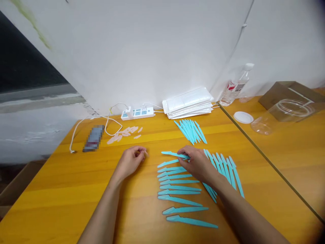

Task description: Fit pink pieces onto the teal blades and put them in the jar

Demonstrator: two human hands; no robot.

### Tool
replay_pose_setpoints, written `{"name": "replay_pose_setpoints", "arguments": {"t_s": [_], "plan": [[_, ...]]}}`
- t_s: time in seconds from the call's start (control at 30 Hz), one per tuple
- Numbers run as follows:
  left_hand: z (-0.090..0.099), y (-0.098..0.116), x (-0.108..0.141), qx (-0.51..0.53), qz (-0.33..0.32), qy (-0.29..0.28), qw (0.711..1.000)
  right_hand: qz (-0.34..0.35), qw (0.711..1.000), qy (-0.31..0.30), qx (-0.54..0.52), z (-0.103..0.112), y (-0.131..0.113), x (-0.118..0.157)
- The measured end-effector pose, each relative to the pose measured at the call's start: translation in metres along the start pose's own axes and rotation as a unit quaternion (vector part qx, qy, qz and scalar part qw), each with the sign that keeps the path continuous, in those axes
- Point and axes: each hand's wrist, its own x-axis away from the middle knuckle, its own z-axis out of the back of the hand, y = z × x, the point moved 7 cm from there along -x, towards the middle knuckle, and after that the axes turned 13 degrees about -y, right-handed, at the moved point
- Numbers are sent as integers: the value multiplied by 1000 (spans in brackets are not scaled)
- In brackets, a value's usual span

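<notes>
My left hand pinches a small pale translucent piece over the table's middle. In my right hand is a turquoise plastic stick, its wider end pointing left. Below it a column of several similar turquoise sticks lies side by side, wide ends to the left. More sticks lie slanted beyond my right hand, partly hidden by the hand and forearm. A separate bunch of turquoise sticks rests farther back. Several pale pink pieces are scattered at the back left.
Against the wall are a power strip with white cables and a stack of white packets. A phone lies left. On the right stand a bottle, a white lid, a clear container and a cardboard box.
</notes>
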Motion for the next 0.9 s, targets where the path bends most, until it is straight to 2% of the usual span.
{"name": "replay_pose_setpoints", "arguments": {"t_s": [0.07, 0.13, 0.23, 0.3, 0.37, 0.47, 0.57, 0.7, 0.8, 0.9], "plan": [[-17, -7, 10, 165, 15, 0, 986, 8, 1000, -7, 3, -7, -1, 0], [-28, -10, 17, 213, 30, 22, 976, 16, 1000, -12, 1, -13, -3, 1], [-29, -3, 22, 137, 24, 61, 988, 13, 1000, -16, -9, -16, 0, 3], [-28, 11, 20, 70, -7, 54, 996, -15, 1000, 6, -19, -10, 9, 4], [-31, 29, 13, 19, -42, 22, 999, -64, 995, 64, -36, 6, 23, 7], [-44, 58, -6, -46, -89, -39, 994, -140, 973, 168, -76, 35, 46, 16], [-66, 89, -32, -111, -139, -67, 982, -181, 948, 232, -117, 56, 62, 26], [-100, 128, -60, -215, -195, -105, 951, -195, 927, 281, -155, 71, 72, 35], [-116, 146, -69, -290, -214, -141, 922, -191, 931, 283, -126, 72, 71, 36], [-117, 151, -72, -311, -225, -154, 910, -161, 950, 261, -65, 67, 65, 31]]}}
